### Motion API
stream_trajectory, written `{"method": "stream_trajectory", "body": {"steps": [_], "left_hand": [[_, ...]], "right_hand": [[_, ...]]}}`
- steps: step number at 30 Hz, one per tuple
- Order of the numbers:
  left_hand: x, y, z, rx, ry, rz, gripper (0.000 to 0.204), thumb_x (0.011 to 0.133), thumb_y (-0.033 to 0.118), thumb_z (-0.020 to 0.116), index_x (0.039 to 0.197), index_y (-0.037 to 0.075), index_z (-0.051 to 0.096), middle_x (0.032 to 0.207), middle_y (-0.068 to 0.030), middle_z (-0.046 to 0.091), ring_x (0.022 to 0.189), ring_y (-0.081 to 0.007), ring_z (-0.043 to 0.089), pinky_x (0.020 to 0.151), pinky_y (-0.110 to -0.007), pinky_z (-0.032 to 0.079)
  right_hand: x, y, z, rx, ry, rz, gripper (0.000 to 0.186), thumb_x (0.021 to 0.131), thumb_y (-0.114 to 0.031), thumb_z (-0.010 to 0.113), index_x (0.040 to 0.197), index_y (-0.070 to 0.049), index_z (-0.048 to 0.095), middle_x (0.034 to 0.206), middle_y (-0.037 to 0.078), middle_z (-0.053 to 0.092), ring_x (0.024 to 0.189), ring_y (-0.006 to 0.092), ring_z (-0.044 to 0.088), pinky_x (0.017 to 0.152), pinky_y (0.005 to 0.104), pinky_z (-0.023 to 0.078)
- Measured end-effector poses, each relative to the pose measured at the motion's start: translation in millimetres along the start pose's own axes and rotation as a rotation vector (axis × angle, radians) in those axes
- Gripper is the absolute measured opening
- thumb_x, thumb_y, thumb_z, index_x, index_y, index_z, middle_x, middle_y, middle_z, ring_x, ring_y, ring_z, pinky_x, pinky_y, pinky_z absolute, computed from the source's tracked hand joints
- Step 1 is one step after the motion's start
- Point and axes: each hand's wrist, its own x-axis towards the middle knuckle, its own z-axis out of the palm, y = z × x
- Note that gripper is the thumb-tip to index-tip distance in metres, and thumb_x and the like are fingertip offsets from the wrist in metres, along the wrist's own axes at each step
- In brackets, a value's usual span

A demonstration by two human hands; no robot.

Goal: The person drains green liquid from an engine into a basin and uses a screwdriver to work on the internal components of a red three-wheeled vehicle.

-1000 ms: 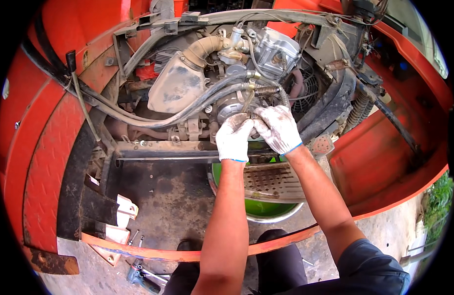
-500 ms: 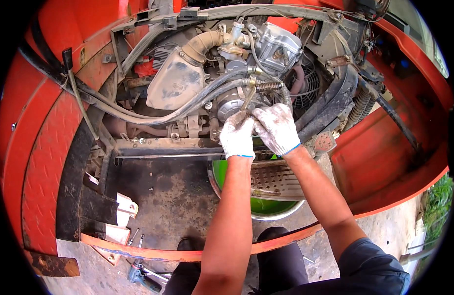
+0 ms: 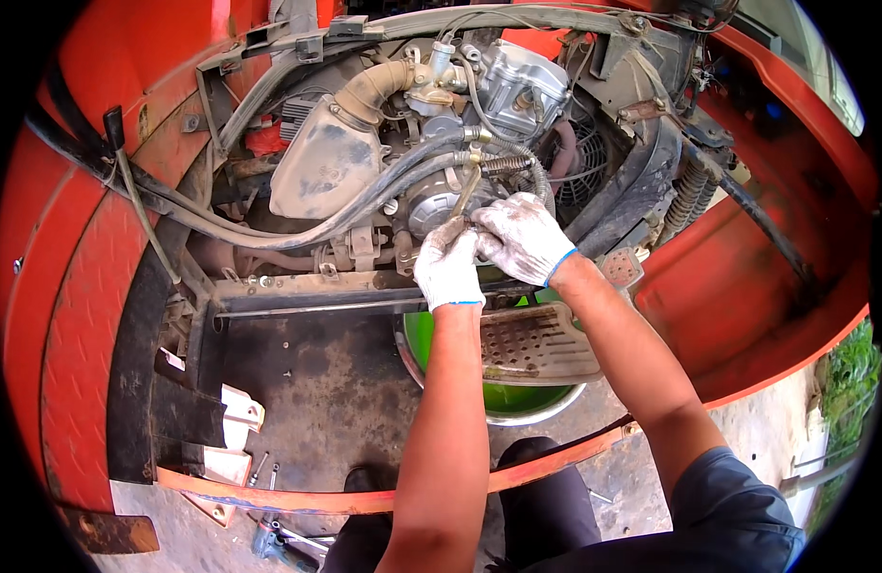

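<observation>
My gloved left hand (image 3: pixel 446 260) is closed at the lower end of a thin, dull brass-coloured part (image 3: pixel 467 188), just below the round silver engine cover (image 3: pixel 431 210). My gloved right hand (image 3: pixel 519 239) meets it from the right, fingers bent together. What their fingertips hold is hidden. Above them run black hoses (image 3: pixel 383 181) with metal fittings and a coil spring (image 3: pixel 506 164). The dusty air box (image 3: pixel 321 172) is at the upper left, the silver engine head (image 3: pixel 522 81) at the upper right.
A red body panel (image 3: pixel 87 353) curves along the left, a red tub (image 3: pixel 737 315) on the right. Below the engine are a frame rail (image 3: pixel 326 286), a perforated plate (image 3: pixel 531 344) over a green-filled basin (image 3: pixel 541 411), white brackets (image 3: pixel 238 413) and a power tool (image 3: pixel 269 542) on the ground.
Both hands remain pinched at the same engine spot, with only slight shifts of fingers and wrists. The view has moved a little, so the scene sits slightly further left.
</observation>
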Motion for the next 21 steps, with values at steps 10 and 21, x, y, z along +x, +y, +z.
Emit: {"method": "stream_trajectory", "body": {"steps": [10,21], "left_hand": [[0,-8,0,0.018,0.018,-0.051,0.032,0.088,-0.01,0.071,0.12,-0.008,0.069,0.113,-0.0148,0.073,0.097,-0.0211,0.07,0.09,-0.032,0.058],[0,-6,1,0.009,-0.019,-0.082,0.035,0.089,-0.011,0.071,0.123,-0.009,0.066,0.117,-0.0172,0.071,0.103,-0.0241,0.07,0.093,-0.035,0.059]], "right_hand": [[32,24,-14,0.175,-0.56,0.205,0.045,0.1,-0.041,0.052,0.127,-0.01,0.071,0.122,0.019,0.072,0.113,0.0392,0.068,0.1,0.0476,0.051],[34,23,-13,0.217,-0.547,0.321,0.043,0.094,-0.041,0.059,0.12,-0.01,0.074,0.112,0.017,0.076,0.105,0.0358,0.071,0.094,0.0449,0.054]]}}
